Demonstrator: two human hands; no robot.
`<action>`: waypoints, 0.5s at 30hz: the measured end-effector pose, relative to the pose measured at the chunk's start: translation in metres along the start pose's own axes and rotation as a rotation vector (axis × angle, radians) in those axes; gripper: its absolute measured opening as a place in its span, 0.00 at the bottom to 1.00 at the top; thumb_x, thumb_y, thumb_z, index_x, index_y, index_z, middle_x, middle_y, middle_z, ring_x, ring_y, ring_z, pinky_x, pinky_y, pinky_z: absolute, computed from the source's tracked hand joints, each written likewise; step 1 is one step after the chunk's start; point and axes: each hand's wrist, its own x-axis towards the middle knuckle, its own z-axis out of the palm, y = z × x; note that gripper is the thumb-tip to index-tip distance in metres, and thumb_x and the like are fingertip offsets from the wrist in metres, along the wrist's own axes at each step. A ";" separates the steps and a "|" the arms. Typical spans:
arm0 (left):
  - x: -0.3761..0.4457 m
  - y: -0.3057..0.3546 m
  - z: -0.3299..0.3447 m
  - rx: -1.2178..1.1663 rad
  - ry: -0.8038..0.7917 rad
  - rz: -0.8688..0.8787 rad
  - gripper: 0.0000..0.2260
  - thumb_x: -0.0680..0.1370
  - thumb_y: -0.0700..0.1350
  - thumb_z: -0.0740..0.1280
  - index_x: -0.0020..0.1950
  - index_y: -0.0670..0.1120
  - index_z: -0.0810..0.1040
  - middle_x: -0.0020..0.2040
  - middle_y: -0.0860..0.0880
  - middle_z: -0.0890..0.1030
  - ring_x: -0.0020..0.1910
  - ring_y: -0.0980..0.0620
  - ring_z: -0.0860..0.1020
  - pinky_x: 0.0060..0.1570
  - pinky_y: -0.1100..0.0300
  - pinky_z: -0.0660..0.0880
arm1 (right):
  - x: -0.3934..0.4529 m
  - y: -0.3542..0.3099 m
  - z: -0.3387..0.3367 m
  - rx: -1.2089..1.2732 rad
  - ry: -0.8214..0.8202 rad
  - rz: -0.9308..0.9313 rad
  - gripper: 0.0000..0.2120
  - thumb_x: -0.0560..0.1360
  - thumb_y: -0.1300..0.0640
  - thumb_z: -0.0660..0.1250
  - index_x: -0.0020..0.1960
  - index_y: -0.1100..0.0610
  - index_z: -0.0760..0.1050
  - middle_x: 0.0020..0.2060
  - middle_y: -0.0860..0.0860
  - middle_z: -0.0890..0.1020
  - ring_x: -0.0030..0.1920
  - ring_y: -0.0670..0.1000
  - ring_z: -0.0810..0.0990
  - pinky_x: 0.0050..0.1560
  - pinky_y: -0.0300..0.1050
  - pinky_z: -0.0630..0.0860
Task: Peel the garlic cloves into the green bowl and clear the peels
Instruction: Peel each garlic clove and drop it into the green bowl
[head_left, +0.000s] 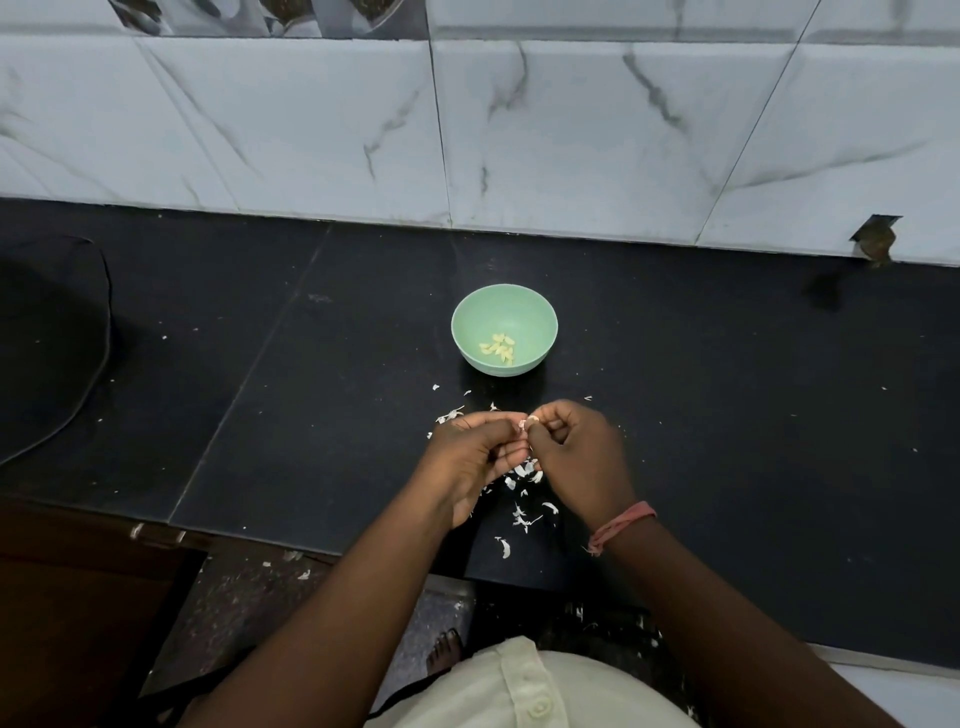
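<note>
Two hands' fingers pinch one garlic clove (525, 423) | black counter (727, 415), peels (524, 473) scattered | marble-tiled wall (571, 130)

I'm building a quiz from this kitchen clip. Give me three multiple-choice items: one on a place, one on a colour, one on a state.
1. Where do most garlic peels lie?
A. In the bowl
B. On the counter, under the hands
C. On the wall

2. What colour is the bowl?
A. Green
B. Red
C. Black

3. What do the left hand and right hand do?
A. Rest flat
B. Lift the bowl
C. Pinch a garlic clove

Answers: B, white flakes scatter there; A, pale green rim; C, fingertips meet on it.
</note>
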 end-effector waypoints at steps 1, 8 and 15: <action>0.000 0.000 -0.001 -0.012 -0.003 -0.005 0.07 0.77 0.32 0.68 0.52 0.36 0.83 0.44 0.40 0.85 0.38 0.52 0.83 0.44 0.61 0.82 | 0.000 0.001 0.001 0.029 0.010 0.021 0.03 0.74 0.56 0.70 0.41 0.50 0.80 0.33 0.46 0.84 0.34 0.46 0.83 0.41 0.52 0.83; -0.002 0.003 -0.009 -0.131 -0.020 -0.003 0.11 0.81 0.32 0.64 0.61 0.36 0.80 0.52 0.39 0.85 0.47 0.48 0.86 0.45 0.58 0.83 | 0.003 0.014 -0.002 0.069 -0.009 0.157 0.14 0.76 0.68 0.61 0.47 0.52 0.79 0.39 0.49 0.84 0.40 0.51 0.85 0.49 0.58 0.83; -0.003 0.004 -0.006 -0.245 -0.026 0.031 0.13 0.77 0.29 0.67 0.61 0.37 0.80 0.56 0.39 0.84 0.51 0.46 0.85 0.52 0.57 0.82 | -0.006 0.012 0.004 -0.181 -0.126 -0.018 0.15 0.76 0.67 0.59 0.53 0.54 0.80 0.48 0.48 0.82 0.49 0.46 0.80 0.52 0.42 0.75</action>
